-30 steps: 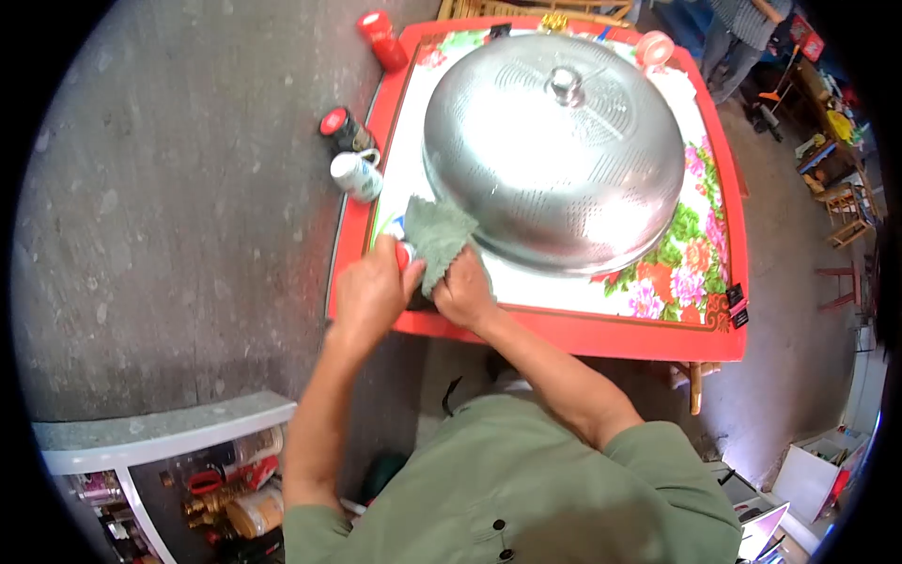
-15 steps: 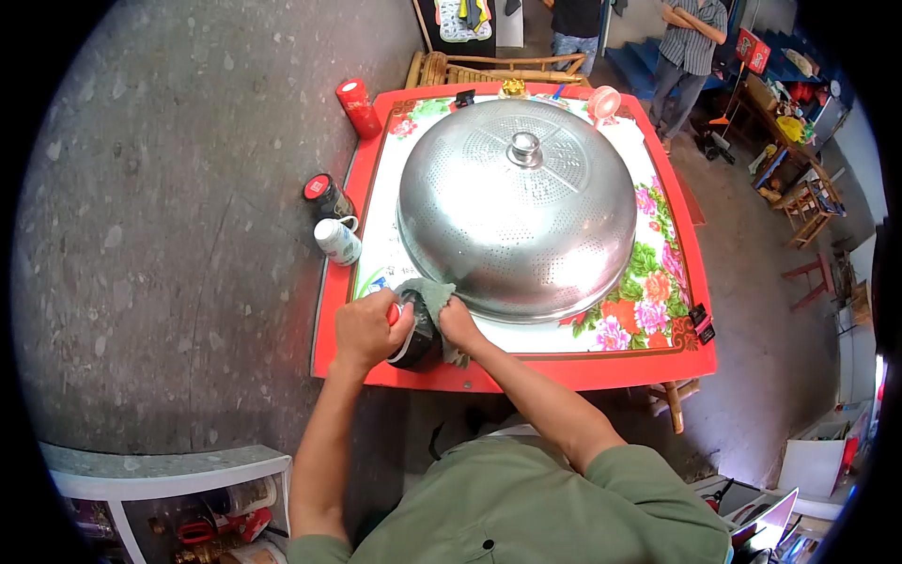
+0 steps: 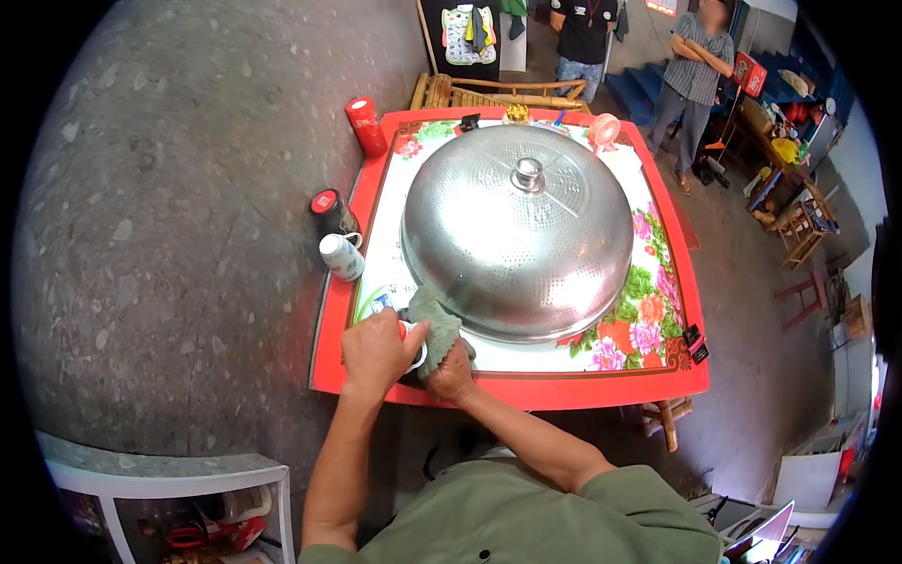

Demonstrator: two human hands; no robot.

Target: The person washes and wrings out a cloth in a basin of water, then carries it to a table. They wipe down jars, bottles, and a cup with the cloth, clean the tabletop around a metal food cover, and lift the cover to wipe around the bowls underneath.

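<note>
My left hand (image 3: 378, 352) is closed around a dark jar (image 3: 418, 357) at the near left corner of the table. Little of the jar shows: a white rim and a bit of red beside my thumb. Bunched in my right hand (image 3: 451, 373) is a grey-green cloth (image 3: 434, 329), pressed against the jar's side and covering most of it. Just beyond the cloth sits a large perforated metal dome cover (image 3: 517, 235) with a round knob on top.
Along the table's left edge stand a white mug (image 3: 341, 258), a black jar with a red lid (image 3: 334, 214) and a red canister (image 3: 365, 128). A pink fan (image 3: 605, 131) is at the far side. Two people stand beyond the red-edged table (image 3: 564, 397).
The cloth now spreads over more of the jar, and the jar's dark body is largely hidden. My right hand has moved slightly down. The view has shifted a little, showing more of the far side.
</note>
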